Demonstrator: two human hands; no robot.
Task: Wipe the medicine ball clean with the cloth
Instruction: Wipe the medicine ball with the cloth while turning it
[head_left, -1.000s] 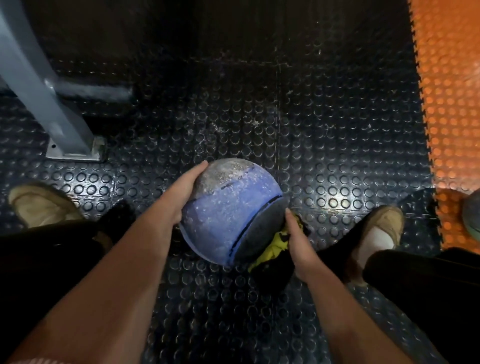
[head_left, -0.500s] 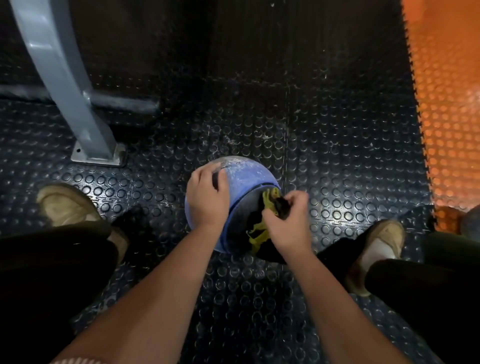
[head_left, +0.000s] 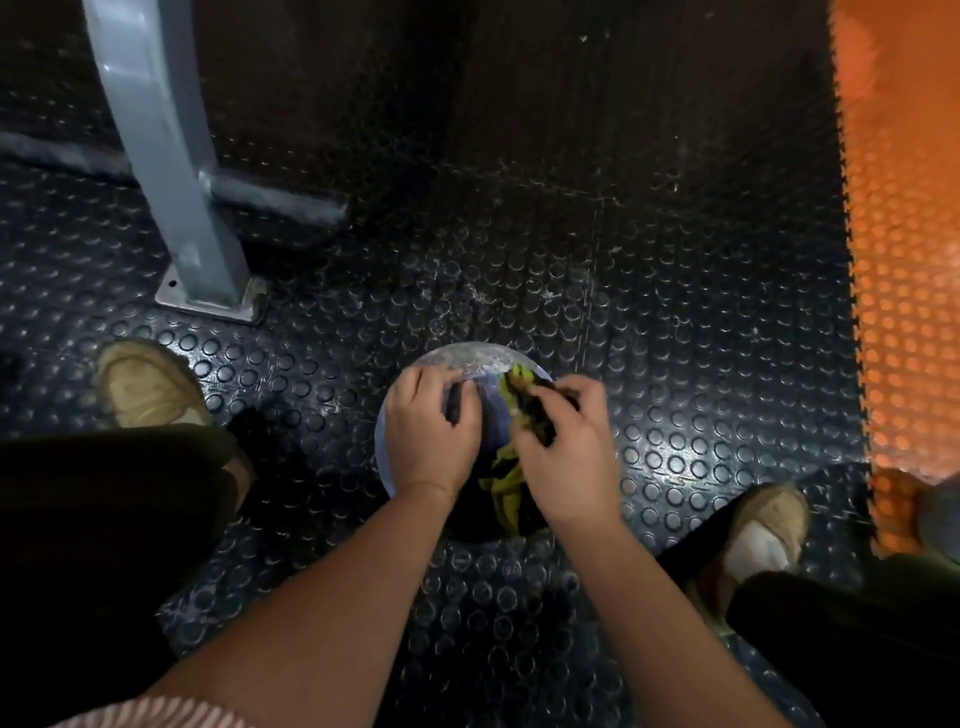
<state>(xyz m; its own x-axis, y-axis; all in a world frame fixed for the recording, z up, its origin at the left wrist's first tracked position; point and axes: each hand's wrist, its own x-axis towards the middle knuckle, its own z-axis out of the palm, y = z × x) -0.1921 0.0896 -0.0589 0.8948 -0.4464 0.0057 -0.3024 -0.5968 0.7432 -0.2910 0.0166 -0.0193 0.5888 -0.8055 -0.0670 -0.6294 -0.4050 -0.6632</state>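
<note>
A dusty blue and black medicine ball (head_left: 475, 364) rests on the studded black floor mat between my feet. My left hand (head_left: 431, 434) lies over the ball's top left, fingers curled onto its surface, holding it steady. My right hand (head_left: 563, 449) grips a yellow and black cloth (head_left: 506, 480) and presses it against the ball's upper right. Part of the cloth hangs down the near side of the ball. Most of the ball is hidden under my hands.
A grey metal machine leg (head_left: 171, 171) with a bolted base plate stands at the far left. My tan shoes (head_left: 145, 387) (head_left: 763, 530) flank the ball. Orange studded matting (head_left: 904, 260) runs along the right. A grey round object (head_left: 943, 522) sits at the right edge.
The ball went from held up to resting low on the floor. My left hand shifted from its side to its top. My right hand carried the cloth from the lower right up onto the top.
</note>
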